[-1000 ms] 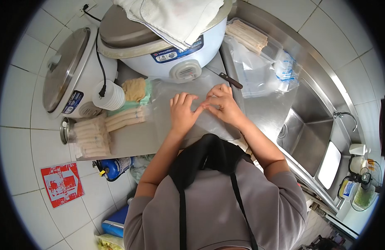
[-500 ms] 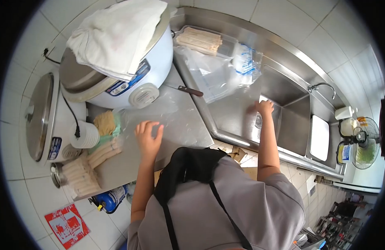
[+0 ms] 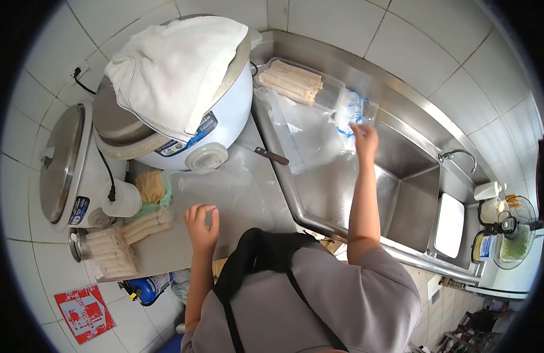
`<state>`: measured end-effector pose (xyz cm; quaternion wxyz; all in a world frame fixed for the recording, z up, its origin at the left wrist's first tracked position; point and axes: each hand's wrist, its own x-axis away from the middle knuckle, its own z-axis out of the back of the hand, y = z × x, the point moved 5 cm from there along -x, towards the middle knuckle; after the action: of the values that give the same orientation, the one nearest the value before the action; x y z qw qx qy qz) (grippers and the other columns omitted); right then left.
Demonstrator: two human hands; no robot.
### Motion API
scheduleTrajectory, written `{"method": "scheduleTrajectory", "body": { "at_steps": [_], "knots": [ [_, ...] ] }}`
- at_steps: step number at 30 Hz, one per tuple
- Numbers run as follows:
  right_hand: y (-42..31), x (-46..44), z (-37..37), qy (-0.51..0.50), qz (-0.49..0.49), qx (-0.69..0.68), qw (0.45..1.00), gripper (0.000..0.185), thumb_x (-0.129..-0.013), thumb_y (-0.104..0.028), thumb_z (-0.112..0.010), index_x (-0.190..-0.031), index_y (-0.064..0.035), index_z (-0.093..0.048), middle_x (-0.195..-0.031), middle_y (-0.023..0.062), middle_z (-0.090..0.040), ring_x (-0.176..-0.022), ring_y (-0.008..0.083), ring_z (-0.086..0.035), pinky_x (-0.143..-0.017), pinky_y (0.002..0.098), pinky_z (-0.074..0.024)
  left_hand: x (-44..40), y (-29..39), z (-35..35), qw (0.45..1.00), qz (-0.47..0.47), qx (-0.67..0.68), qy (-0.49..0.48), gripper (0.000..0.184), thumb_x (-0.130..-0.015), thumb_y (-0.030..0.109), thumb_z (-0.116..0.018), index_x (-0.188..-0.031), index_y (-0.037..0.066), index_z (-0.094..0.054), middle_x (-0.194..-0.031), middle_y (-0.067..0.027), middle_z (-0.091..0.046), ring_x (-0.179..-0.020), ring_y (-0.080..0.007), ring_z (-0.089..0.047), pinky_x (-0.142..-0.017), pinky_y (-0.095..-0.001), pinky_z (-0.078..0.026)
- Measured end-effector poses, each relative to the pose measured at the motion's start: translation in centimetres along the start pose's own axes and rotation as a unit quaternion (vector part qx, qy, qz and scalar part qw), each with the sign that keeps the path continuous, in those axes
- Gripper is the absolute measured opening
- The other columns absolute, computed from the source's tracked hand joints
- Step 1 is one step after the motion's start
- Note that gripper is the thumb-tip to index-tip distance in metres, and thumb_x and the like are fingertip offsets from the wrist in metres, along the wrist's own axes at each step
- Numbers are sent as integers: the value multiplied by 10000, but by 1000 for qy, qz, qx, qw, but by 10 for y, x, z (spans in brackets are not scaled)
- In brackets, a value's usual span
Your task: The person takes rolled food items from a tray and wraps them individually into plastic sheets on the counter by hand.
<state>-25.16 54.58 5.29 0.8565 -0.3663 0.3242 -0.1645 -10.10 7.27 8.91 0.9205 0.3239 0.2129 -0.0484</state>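
Observation:
My right hand (image 3: 364, 141) is at the blue-printed plastic bag (image 3: 350, 115) beside the sink, thumb and fingers pinched together; whether they grip the bag is too small to tell. Over the steel counter (image 3: 254, 206), my left hand (image 3: 202, 226) has its thumb and fingers apart and holds nothing. A thin clear plastic sheet (image 3: 216, 187) lies behind it. Wrapped pale rolls (image 3: 147, 226) are to its left, near a tan mass (image 3: 151, 187) on green plastic. A dark-handled knife (image 3: 272, 156) rests on the counter between the hands.
A large cooker (image 3: 225, 126) under a white cloth (image 3: 175, 73) stands at the back, with a second lidded cooker (image 3: 63, 165) at left. A clear tray holds pale strips (image 3: 291, 81). The sink (image 3: 410, 206) and faucet (image 3: 458, 156) are at right.
My hands were together over the counter, then parted. My right hand went right over the sink, then back to the blue-printed bag. The view has turned toward the sink.

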Motion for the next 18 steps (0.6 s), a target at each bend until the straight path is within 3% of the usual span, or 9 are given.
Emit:
{"method": "scheduleTrajectory", "body": {
  "at_steps": [1, 3, 4, 7, 8, 9, 13, 18],
  "knots": [
    [-18, -25, -26, -54, -17, -12, 998, 293, -773, -276, -711, -817, 12, -681, -840, 175, -646, -791, 323, -609, -730, 370, -456, 1, 2, 0, 1000, -3, -5, 0, 94, -786, 100, -635, -872, 63, -622, -895, -104, -569, -887, -291, -517, -819, -385, -389],
    [-51, -63, -82, -121, 129, -68, 982, 246, -805, -225, -663, -900, 1, -686, -951, 197, -641, -915, 358, -614, -807, 377, -466, 5, 3, 2, 1000, -6, -11, 5, 94, -784, 85, -631, -874, 62, -619, -893, -108, -566, -880, -295, -518, -806, -389, -396],
    [-52, -79, -114, -202, 80, -75, 973, 320, -809, -211, -642, -1070, -25, -639, -1116, 218, -597, -1030, 382, -573, -888, 393, -453, 8, 2, 3, 1000, -8, -13, 10, 96, -781, 78, -629, -875, 62, -617, -893, -110, -566, -877, -297, -519, -799, -390, -400],
    [-21, -107, -194, -178, 153, 73, 969, 451, -812, -196, -625, -1228, -47, -538, -1227, 228, -536, -1099, 382, -535, -931, 404, -444, 18, -6, 12, 999, -2, -42, 23, 95, -777, 61, -623, -870, 57, -612, -890, -115, -564, -870, -302, -520, -778, -393, -412],
    [-1, -114, -222, -222, 148, 131, 955, 534, -801, -227, -622, -1288, -60, -479, -1240, 229, -525, -1129, 368, -518, -967, 391, -430, 21, -9, 17, 998, 2, -57, 28, 93, -775, 57, -621, -867, 54, -610, -888, -116, -563, -868, -304, -520, -772, -394, -415],
    [26, -125, -256, -261, 168, 188, 932, 530, -790, -245, -632, -1267, -59, -500, -1240, 222, -528, -1140, 357, -515, -976, 390, -422, 25, -12, 22, 997, 13, -68, 41, 91, -776, 57, -620, -866, 53, -608, -884, -116, -563, -866, -305, -520, -770, -395, -415],
    [-5, -119, -238, -337, 10, 255, 906, 527, -738, -313, -679, -1187, -58, -572, -1247, 181, -540, -1161, 320, -515, -986, 406, -407, 44, -21, 43, 990, 68, -95, 74, 80, -783, 53, -614, -862, 46, -602, -873, -117, -560, -861, -307, -517, -763, -397, -414],
    [-20, -122, -229, -340, 1, 327, 882, 555, -673, -372, -742, -1119, -64, -622, -1223, 130, -573, -1137, 305, -540, -927, 438, -438, 56, -24, 53, 984, 110, -111, 81, 67, -795, 43, -605, -861, 41, -598, -869, -115, -558, -858, -304, -516, -755, -394, -412]
  ]
}}
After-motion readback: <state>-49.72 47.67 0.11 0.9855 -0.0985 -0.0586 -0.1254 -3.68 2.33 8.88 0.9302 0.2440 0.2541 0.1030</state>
